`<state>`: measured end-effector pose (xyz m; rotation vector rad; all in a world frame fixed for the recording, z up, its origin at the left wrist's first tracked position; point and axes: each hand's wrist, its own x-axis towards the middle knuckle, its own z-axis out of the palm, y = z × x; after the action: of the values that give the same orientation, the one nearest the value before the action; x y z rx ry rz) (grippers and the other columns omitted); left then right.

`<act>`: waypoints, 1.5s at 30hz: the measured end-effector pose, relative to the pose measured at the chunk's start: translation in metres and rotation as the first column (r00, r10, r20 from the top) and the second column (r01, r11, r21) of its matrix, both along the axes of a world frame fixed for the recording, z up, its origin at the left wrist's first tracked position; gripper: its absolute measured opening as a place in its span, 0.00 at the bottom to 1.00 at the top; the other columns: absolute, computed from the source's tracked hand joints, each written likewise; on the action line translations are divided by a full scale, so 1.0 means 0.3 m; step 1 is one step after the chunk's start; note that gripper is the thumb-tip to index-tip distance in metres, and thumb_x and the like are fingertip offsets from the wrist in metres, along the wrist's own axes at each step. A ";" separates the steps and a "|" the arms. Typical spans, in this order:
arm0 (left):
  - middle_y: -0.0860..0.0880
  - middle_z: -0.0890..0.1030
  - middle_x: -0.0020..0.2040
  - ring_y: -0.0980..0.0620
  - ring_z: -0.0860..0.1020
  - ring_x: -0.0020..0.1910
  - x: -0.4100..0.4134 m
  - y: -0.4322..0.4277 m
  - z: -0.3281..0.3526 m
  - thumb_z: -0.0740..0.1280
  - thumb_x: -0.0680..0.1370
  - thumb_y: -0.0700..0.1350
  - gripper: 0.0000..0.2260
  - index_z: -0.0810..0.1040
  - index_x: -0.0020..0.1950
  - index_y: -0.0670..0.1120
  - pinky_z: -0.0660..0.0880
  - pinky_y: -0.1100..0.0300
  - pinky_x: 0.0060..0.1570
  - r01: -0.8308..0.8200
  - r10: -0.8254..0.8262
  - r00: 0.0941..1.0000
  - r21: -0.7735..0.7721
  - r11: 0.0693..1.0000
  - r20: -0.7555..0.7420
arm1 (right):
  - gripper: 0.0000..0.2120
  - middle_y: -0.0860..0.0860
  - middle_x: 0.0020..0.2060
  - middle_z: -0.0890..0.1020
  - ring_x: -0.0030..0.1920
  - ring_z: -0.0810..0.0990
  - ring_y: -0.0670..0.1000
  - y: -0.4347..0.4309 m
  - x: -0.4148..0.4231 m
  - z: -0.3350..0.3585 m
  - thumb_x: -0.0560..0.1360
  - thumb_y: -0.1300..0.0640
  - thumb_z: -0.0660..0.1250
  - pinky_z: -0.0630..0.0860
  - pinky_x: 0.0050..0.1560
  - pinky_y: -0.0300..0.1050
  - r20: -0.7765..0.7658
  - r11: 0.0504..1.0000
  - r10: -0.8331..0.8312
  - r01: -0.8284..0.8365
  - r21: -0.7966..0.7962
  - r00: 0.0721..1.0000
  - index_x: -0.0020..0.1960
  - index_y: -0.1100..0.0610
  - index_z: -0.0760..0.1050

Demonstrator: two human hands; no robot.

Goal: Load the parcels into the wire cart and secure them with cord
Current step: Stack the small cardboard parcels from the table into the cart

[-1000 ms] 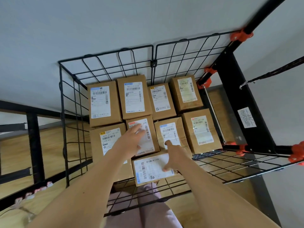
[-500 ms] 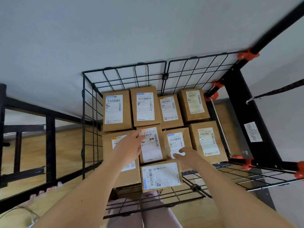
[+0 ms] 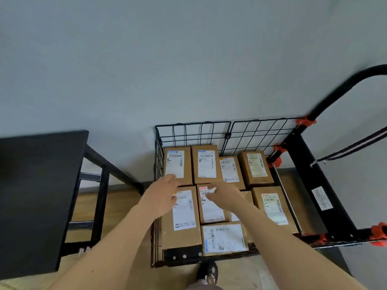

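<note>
The black wire cart (image 3: 247, 130) stands against the grey wall, filled with several brown cardboard parcels bearing white labels. My left hand (image 3: 161, 194) hovers with fingers apart over the seam between the back-left parcel (image 3: 178, 164) and the front-left parcel (image 3: 182, 212). My right hand (image 3: 225, 195) is spread over the middle parcel (image 3: 211, 210), hiding part of the one beside it. Neither hand holds anything. A small parcel (image 3: 224, 239) lies crosswise at the cart's near edge. A dark cord with a metal hook (image 3: 343, 155) hangs at the right, away from both hands.
A black table (image 3: 37, 185) with metal legs stands to the cart's left. The cart's black handle bar (image 3: 343, 86) with orange clamps rises at the right. My foot in a dark shoe (image 3: 207, 271) is on the wooden floor just before the cart.
The view has tilted up and shifted, so the cart sits lower and the black table has come into sight. Both hands have moved further back over the parcels and closer together.
</note>
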<state>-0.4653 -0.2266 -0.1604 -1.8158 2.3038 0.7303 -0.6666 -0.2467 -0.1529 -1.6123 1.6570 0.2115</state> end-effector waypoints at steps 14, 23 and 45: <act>0.52 0.59 0.75 0.52 0.62 0.72 0.611 0.424 0.409 0.62 0.79 0.47 0.21 0.64 0.73 0.51 0.61 0.56 0.70 -0.203 0.179 0.978 -0.302 0.931 -0.106 | 0.19 0.51 0.62 0.77 0.60 0.76 0.52 0.352 0.726 0.352 0.76 0.55 0.61 0.74 0.59 0.45 0.101 0.902 0.186 -0.129 -0.411 0.977 0.67 0.51 0.70; 0.55 0.60 0.75 0.54 0.65 0.71 1.025 0.688 0.522 0.64 0.78 0.50 0.23 0.64 0.72 0.54 0.64 0.59 0.68 -0.415 0.384 0.909 -0.428 0.803 -0.161 | 0.19 0.49 0.63 0.76 0.61 0.76 0.50 0.541 1.213 0.450 0.78 0.55 0.62 0.73 0.58 0.42 0.175 0.809 0.370 -0.223 -0.544 0.913 0.69 0.50 0.68; 0.55 0.60 0.74 0.55 0.60 0.72 1.830 0.689 0.457 0.65 0.77 0.45 0.25 0.63 0.73 0.53 0.60 0.59 0.70 -0.714 0.718 0.675 -0.394 0.579 -0.170 | 0.19 0.51 0.59 0.76 0.57 0.76 0.52 0.313 2.047 0.434 0.76 0.57 0.62 0.73 0.53 0.42 0.103 0.661 0.665 -0.518 -0.542 0.740 0.67 0.52 0.70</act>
<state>0.0837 -0.0200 -0.0234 -3.0238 1.7260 0.2429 -0.0525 -0.1529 -0.0227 -2.4228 0.9190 -0.1342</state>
